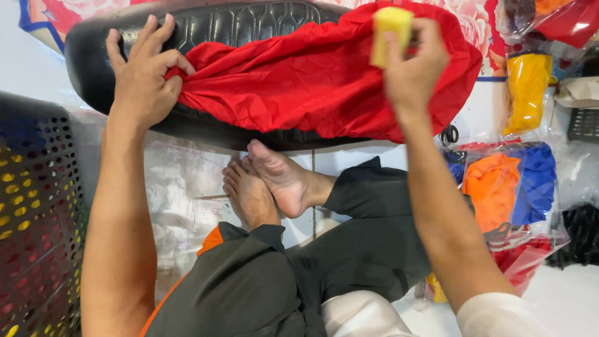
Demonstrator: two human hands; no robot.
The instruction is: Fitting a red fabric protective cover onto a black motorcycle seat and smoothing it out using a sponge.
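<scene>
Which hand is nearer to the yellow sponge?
The right hand: it holds the yellow sponge in its fingertips above the red cloth. The left hand is far across, pinching that cloth's edge on the black seat.

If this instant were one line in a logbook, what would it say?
left hand: grips red cover edge | right hand: presses yellow sponge on cover | black seat: partly covered

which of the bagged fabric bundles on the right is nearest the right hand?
The yellow bundle at upper right, level with the right hand. The orange bundle and blue bundle lie lower, beside the forearm.
</scene>
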